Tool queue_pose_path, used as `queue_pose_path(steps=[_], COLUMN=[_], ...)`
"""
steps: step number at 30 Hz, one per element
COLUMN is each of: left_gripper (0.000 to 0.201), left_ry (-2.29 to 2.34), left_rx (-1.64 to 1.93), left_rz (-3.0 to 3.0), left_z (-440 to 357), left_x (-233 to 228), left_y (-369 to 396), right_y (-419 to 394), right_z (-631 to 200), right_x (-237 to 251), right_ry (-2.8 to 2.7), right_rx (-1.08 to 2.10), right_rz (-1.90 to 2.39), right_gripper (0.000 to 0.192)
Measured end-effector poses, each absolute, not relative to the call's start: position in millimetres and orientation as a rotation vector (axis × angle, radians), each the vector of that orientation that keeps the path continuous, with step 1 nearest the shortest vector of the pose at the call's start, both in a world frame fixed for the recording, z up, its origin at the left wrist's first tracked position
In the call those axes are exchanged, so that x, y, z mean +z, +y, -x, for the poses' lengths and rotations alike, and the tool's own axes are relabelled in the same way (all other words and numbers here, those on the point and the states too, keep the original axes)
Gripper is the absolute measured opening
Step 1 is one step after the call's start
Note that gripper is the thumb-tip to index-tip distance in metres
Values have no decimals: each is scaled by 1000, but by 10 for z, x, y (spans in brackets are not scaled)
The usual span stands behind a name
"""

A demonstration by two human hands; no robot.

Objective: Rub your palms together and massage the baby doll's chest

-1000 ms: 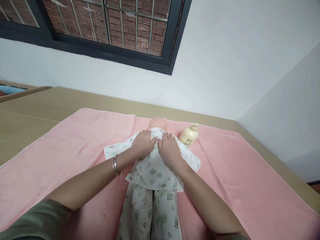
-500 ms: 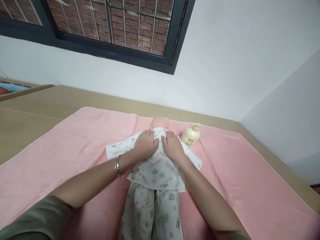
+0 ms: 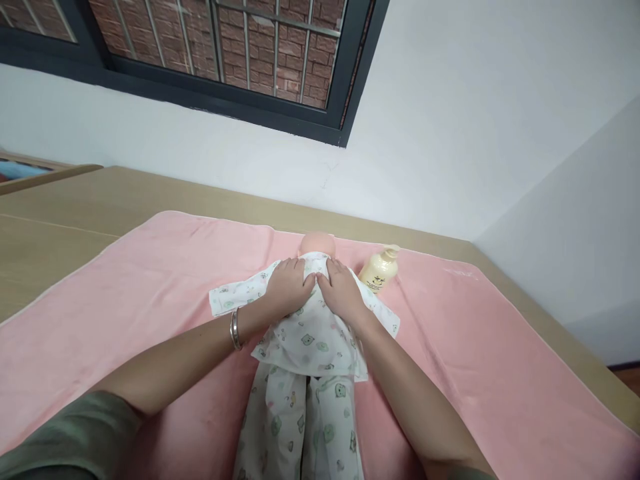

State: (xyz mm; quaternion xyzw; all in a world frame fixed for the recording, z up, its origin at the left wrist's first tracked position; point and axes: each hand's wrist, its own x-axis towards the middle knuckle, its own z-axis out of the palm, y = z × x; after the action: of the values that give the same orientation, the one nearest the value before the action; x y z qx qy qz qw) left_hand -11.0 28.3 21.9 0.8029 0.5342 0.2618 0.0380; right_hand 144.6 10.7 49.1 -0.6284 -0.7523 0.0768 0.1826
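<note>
A baby doll [image 3: 306,357] lies stretched out on a pink blanket [image 3: 145,293], its bare, rounded head [image 3: 318,244] near the blanket's far edge and its lower end running out of the bottom of the view. It wears a white printed shirt [image 3: 317,320] with the sleeves spread to both sides, and matching trousers [image 3: 285,413]. The left hand [image 3: 290,288] and the right hand [image 3: 343,291] rest side by side on the upper part of the shirt, just below the head. Their fingers are extended and laid flat over the cloth, not curled round anything, and the thumbs point inward, nearly meeting at the middle. A silver bracelet [image 3: 235,329] circles the left wrist, and an olive sleeve [image 3: 75,433] covers the upper part of that arm. A pale yellow pump bottle [image 3: 379,269] stands on the blanket beyond the right hand, close to the shirt's right sleeve. The blanket covers much of a wooden counter [image 3: 200,198], which runs along a white wall [image 3: 440,153] beneath a dark-framed window [image 3: 280,110].
</note>
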Motion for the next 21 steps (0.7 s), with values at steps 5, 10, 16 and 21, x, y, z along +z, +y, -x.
queue_pose_path(steps=[5, 10, 16, 21], left_gripper=[28, 33, 42, 33], left_ry=[1640, 1671, 1705, 1656], left_rx=[835, 842, 921, 741], left_rz=[-2471, -2510, -2584, -2390], left_z=[113, 88, 47, 134], left_x=[205, 177, 129, 274], left_y=[296, 222, 110, 280], right_y=[83, 79, 75, -150], right_z=[-1414, -1436, -1501, -1279], right_x=[469, 476, 563, 555], right_ry=[-2129, -2131, -2228, -2223], right_rx=[176, 160, 186, -2], right_rz=[1771, 1762, 1761, 1925], right_gripper=[54, 52, 53, 57])
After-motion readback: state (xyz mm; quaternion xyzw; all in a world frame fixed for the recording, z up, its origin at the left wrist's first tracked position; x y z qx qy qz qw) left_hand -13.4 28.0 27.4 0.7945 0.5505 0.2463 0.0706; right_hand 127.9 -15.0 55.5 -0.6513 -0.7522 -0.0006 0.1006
